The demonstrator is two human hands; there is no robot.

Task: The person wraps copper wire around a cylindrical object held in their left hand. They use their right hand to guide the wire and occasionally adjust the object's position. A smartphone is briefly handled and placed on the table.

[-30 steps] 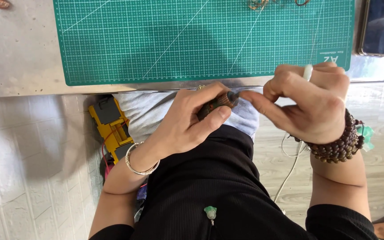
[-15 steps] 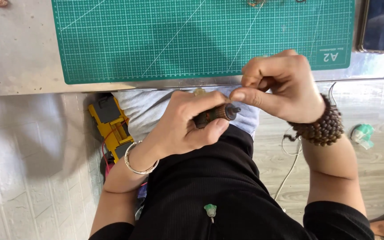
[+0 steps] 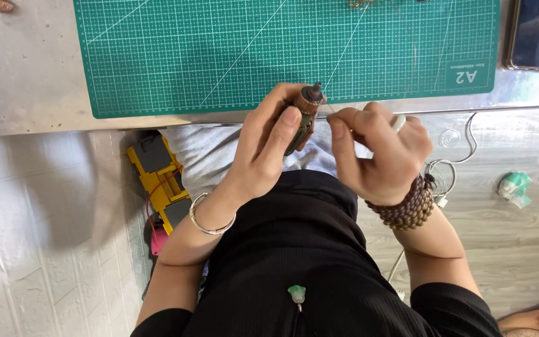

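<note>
Left hand point(image 3: 263, 150) grip grasping small motor armature point(image 3: 302, 118) at worktop point(image 3: 20, 81) edge; right hand point(image 3: 378, 153), at 3 o'clock, pinching thin wire point(image 3: 344, 59); overtension could snap it.

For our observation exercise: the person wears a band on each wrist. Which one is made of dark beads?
The beaded bracelet on the right hand, wrapped in several brown strands. The left hand wears a single thin silver bangle.

Both hands have risen toward the mat edge, the left hand point(image 3: 263, 150) tilting the motor rotor point(image 3: 304, 115) upright.
</note>
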